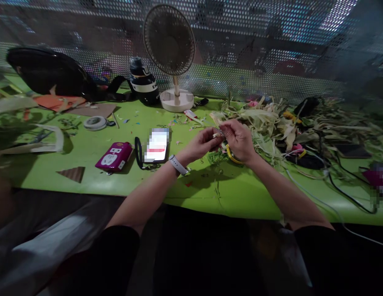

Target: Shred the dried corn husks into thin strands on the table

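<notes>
My left hand (203,144), with a pale watch strap on its wrist, pinches a small whitish piece (216,135) between thumb and fingers. Close against it on the right, my right hand (237,139) is closed, its fingertips at the same piece; a thin something there is too small to name. A yellow loop, perhaps a scissor handle (230,155), shows below my right palm. Green shreds (214,158) lie on the green table (191,187) beneath both hands. Behind and right of my right hand is a heap of dried husks (265,117).
A lit phone (157,146), a magenta power socket box (114,157) and a tape roll (95,123) lie to the left. Behind stand a fan (169,39) and a dark bottle (143,84), beside a black bag (49,72). Cables (342,193) cross the right side.
</notes>
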Demonstrator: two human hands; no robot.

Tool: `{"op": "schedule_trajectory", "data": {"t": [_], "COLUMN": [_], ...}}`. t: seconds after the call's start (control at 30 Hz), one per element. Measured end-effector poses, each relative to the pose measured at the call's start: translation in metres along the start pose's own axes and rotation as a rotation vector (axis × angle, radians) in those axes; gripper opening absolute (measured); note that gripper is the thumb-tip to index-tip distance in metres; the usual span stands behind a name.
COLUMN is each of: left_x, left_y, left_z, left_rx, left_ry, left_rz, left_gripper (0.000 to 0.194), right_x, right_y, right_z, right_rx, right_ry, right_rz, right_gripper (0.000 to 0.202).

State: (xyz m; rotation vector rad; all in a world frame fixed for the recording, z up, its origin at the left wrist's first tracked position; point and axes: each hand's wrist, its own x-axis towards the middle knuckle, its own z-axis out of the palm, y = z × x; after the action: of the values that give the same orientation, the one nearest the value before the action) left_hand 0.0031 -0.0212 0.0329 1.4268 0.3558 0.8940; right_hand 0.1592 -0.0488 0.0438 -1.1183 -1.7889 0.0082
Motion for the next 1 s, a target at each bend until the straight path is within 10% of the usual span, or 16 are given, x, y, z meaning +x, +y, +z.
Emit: {"op": "schedule_trajectory", "data": {"t": [0.4, 1.0], "left_x": [-0.002, -0.004], "left_y": [-0.003, -0.003], "left_z": [0.001, -0.007], "left_rx": [0.046, -0.082], "left_ry": [0.024, 0.117], "left_rz": [-0.055, -0.247], "left_gripper": [0.03, 0.027], "right_x": [0.007, 0.011], "right_y": [0.003, 0.001], "right_z": [-0.007, -0.008], "right_rx": [0.313, 0.37], "right_ry": [-0.169, -0.227], "right_rz": [0.238, 0.192], "right_gripper": [0.039, 0.04]}}
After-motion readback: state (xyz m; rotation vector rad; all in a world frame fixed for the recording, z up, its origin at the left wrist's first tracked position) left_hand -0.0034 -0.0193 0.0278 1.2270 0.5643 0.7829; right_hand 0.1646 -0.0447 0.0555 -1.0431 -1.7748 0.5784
